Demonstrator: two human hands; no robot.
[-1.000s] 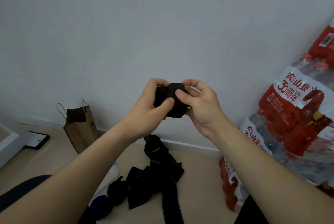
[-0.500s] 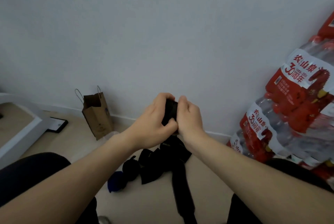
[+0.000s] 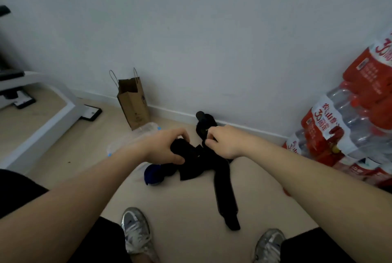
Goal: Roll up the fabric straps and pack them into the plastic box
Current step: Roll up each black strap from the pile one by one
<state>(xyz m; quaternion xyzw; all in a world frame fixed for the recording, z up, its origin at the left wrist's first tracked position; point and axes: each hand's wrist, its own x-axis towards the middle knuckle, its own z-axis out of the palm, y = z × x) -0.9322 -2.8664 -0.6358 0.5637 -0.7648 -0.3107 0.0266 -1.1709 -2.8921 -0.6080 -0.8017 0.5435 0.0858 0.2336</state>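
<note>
Lowered from chest height down to the floor [image 3: 180, 209]. Gripping the rolled strap [image 3: 180, 150] in the left hand [image 3: 161, 148], near the plastic box [image 3: 146, 129] for packing; pinching a loose strap [image 3: 202, 127] with the right hand [image 3: 224, 142], probably for rolling next.

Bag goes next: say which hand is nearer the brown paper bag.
Left. The left hand, gripping a rolled strap, sits right of the paper bag; the right hand, pinching a loose strap, is farther right.

Soft, even, rather dim light; faint shadows on the floor [image 3: 191, 209]; wide-angle bending at the edges; overall slight blur.
</note>
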